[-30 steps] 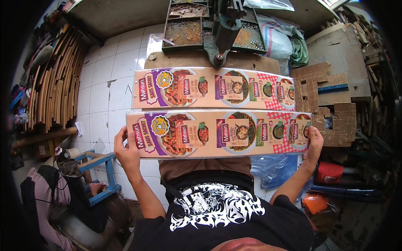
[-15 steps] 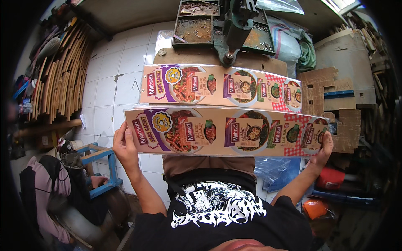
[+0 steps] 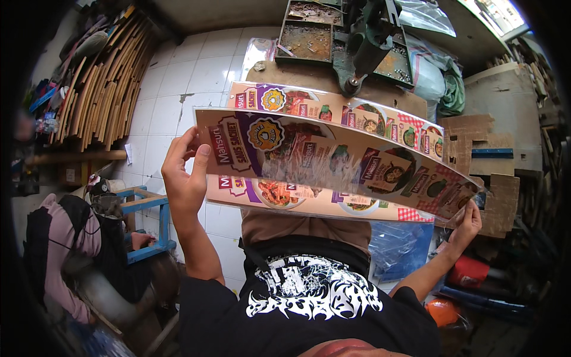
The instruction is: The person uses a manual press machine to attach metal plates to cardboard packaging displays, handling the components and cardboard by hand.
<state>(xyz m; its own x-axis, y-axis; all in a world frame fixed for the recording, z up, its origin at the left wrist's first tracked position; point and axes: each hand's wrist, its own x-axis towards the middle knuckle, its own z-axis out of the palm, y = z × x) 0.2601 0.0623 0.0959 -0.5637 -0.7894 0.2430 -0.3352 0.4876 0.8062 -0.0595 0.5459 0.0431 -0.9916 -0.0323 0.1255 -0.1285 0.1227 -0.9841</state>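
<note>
Long, peach-coloured, food-printed panel with a glossy clear film [image 3: 342, 157], raised and tilted above a matching far panel [image 3: 336, 110] and a matching near panel [image 3: 324, 205], on my side of the flat brown board's [image 3: 410, 102] far edge. My left hand [image 3: 189, 169] pinches its left end, thumb on the face; my right hand [image 3: 466, 225] pinches its lower right corner. Its bow suggests a light, springy, easily creased sheet, probably slippery, best taken by both short ends.

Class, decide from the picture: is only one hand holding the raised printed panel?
No, the left hand holds the raised printed panel by its left end, the right hand by its right end.
</note>
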